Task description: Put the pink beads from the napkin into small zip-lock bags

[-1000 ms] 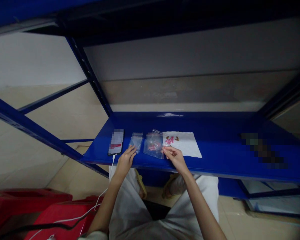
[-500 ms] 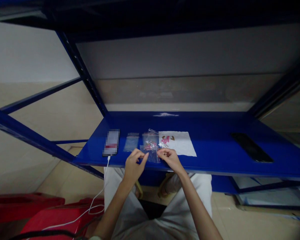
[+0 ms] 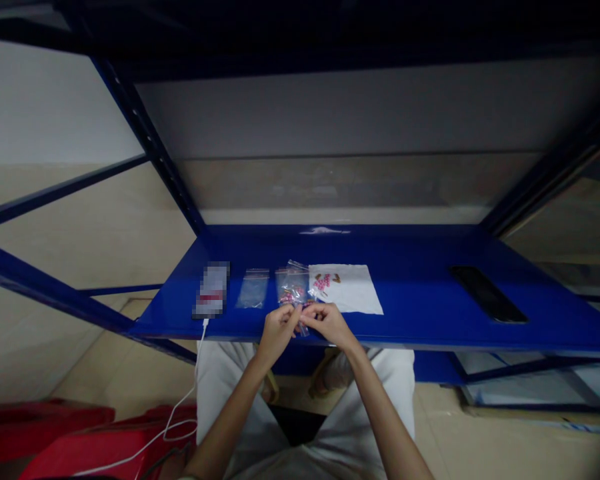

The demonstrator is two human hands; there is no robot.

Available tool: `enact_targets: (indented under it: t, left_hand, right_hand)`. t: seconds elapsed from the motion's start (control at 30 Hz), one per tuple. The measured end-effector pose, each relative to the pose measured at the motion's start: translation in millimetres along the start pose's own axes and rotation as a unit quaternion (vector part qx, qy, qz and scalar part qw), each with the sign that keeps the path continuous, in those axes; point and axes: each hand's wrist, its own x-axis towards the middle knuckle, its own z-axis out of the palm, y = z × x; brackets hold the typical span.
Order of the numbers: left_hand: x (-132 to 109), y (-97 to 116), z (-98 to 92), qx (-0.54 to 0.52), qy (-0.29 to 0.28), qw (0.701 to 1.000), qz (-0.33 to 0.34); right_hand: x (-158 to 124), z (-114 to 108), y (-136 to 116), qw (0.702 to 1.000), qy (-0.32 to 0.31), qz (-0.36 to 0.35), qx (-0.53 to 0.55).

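Observation:
My left hand (image 3: 281,327) and my right hand (image 3: 327,323) meet near the shelf's front edge. Both are closed, fingertips pinching a small clear zip bag (image 3: 305,329) between them; the fingers cover much of it. Just beyond lie clear zip bags (image 3: 287,281) with pink pieces inside, overlapping one another. To their right, a white sheet of paper (image 3: 357,290) bears a cluster of pink beads (image 3: 323,282) and small brownish-gold pieces (image 3: 336,278). Left of the filled bags lies a stack of flat clear zip bags (image 3: 253,289).
A phone (image 3: 213,290) with a white cable (image 3: 199,353) lies at the left of the blue shelf (image 3: 410,267). A dark phone (image 3: 487,293) lies at the right. Blue uprights (image 3: 153,143) frame the shelf, and a red stool (image 3: 90,453) stands below left.
My left hand has moved right to meet the right hand, and both now pinch the small bag. The bag has come closer to the front edge. The view has shifted slightly.

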Motion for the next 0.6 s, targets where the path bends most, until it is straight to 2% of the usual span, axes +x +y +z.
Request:
enact_targets:
  t: [0.17, 0.43, 0.6]
  left_hand:
    - [-2, 1, 3.4, -0.027, -0.015, 0.999, -0.013]
    - [-10, 4, 2.9, 0.026, -0.001, 1.000, -0.009]
    - [-10, 5, 5.6, -0.020, -0.020, 0.999, -0.021]
  right_hand:
    - [-2, -1, -5, 1.000, -0.007, -0.001, 0.012]
    - [-3, 1, -3, 1.000, 0.004, 0.003, 0.018]
    - [-2, 2, 3, 0.999, 0.010, 0.013, 0.036]
